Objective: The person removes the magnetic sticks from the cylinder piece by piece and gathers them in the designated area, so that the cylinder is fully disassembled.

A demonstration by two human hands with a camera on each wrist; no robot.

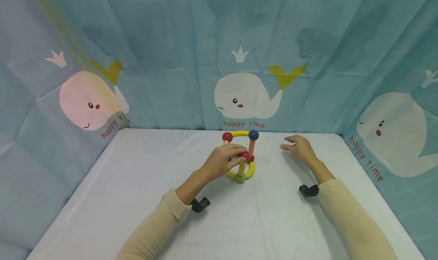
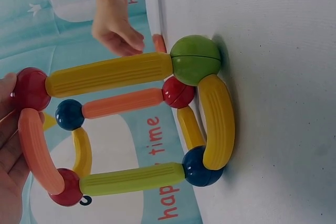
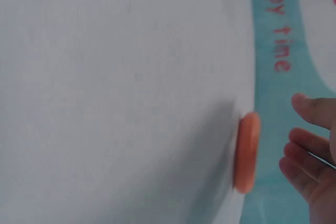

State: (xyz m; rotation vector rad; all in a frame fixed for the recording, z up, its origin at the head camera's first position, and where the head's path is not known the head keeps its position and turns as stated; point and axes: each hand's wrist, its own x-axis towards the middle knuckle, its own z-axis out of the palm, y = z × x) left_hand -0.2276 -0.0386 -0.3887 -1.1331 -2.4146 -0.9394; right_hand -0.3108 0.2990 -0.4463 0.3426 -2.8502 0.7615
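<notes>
I see the left hand (image 1: 221,160) pinching a red ball (image 2: 31,88), a top corner of the frame (image 2: 110,73), which stands on the table (image 1: 137,184). Further right, orange stick (image 3: 247,153) lies near the table's far edge; right hand (image 1: 301,149) near it, thumb and fingers apart.

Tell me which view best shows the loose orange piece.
Right wrist: the orange piece shows whole, unobstructed. Head shows only a bit by the right hand; left wrist, a sliver beyond the green ball.

Head cam: fwd/down, wide over worktop (image 1: 273,222); wrist cams close, sideways; head + L wrist share stick frame (image 2: 123,103).
</notes>
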